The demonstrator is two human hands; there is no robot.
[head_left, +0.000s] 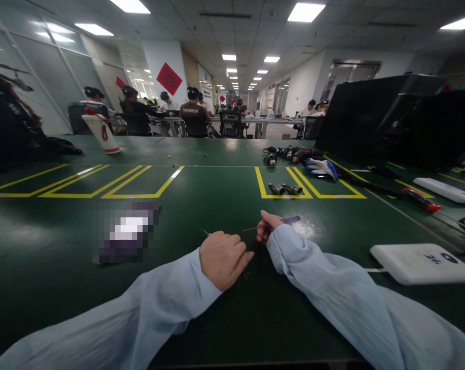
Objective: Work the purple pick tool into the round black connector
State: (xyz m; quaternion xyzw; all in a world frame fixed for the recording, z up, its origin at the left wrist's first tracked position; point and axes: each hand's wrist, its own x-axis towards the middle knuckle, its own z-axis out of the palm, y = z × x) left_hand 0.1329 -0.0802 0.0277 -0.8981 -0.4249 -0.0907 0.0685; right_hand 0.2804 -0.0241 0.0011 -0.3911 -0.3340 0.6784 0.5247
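My right hand grips a small screwdriver with a purple see-through handle. Its thin shaft points left, its tip a little short of my left hand. The left hand is closed, its back towards me. A thin metal point shows past its far side, but what the fingers hold is mostly hidden. On the green table, just right of the left hand, lie several tiny dark ring-like parts.
Two metal connectors lie inside yellow tape, with black fittings and gloves behind. At right are a white box, a red-handled screwdriver and monitors. A blurred flat object lies left. People sit beyond.
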